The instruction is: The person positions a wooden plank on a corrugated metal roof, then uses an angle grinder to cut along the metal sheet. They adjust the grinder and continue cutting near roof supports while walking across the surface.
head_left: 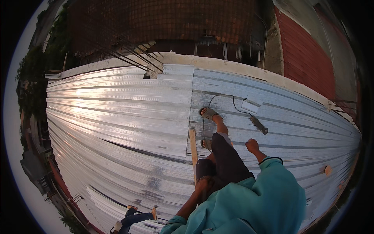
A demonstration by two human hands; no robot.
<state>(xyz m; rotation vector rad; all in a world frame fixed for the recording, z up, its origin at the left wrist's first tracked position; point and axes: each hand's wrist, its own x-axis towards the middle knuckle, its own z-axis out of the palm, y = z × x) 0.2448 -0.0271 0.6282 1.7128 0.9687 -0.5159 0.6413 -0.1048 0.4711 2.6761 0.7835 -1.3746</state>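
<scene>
My right hand (252,145), at the end of a teal sleeve, is closed in a fist in front of my body. I see nothing in it. My left hand (204,185) rests low against my dark shorts (230,162), its fingers curled; whether they grip anything is hidden. Beside it lies the lower end of a narrow wooden board (193,150). Ahead of my right hand, a dark angle grinder (258,124) lies on the ribbed metal sheeting (296,124), apart from both hands. Its black cord (222,95) loops left past my sandalled feet (209,113).
A pale rectangular piece (250,106) lies near the grinder. Rebar rods (132,58) jut over the sheeting by a concrete edge (218,63) at the far side. At lower left, another person's legs (136,218) show. A small tan block (328,170) sits at right.
</scene>
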